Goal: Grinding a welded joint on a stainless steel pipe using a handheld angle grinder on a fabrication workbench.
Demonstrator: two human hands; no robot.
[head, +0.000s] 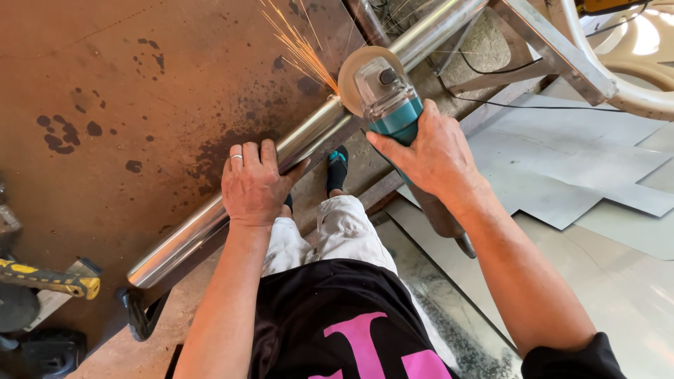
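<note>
My left hand grips the long shiny steel pipe. To its right and farther off, my right hand holds the teal angle grinder, whose disc touches the pipe.

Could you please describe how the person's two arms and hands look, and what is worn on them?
Both forearms are bare. The left hand has no glove and wears a plain silver-coloured ring on one of its fingers. The right hand is also without a glove, and no ring is visible on it. A black sleeve covers the right upper arm near the elbow. No watch or bracelet is visible.
</note>
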